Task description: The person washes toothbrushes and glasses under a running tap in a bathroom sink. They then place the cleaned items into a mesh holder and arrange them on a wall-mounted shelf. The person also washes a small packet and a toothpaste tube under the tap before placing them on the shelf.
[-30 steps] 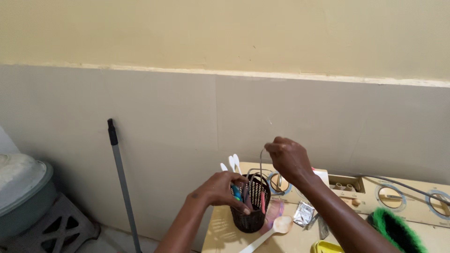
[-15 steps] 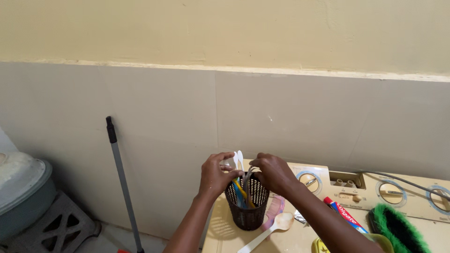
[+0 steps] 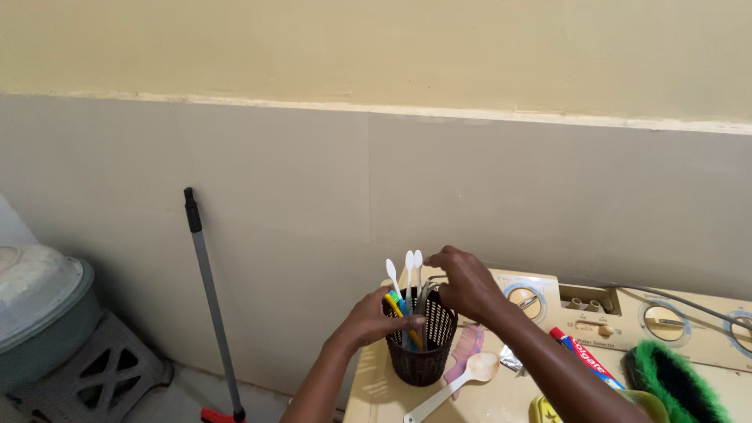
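Dark perforated basket [image 3: 421,352] stands upright on cream washing machine top [image 3: 501,395], near left edge. Left hand [image 3: 374,319] curled around basket rim and side, steadying it. Right hand [image 3: 464,283] closed over rim, fingers pinching metal utensil handles inside. White spoons [image 3: 409,266] and coloured toothbrushes [image 3: 401,313] stand upright in basket. Wooden spoon [image 3: 462,374], toothpaste tube [image 3: 586,357], green brush [image 3: 672,384] lie just beside.

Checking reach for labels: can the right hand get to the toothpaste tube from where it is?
Probably yes. The right hand sits at the rim of the dark basket; the toothpaste tube lies beside that forearm on the machine top, uncovered, with nothing on it.
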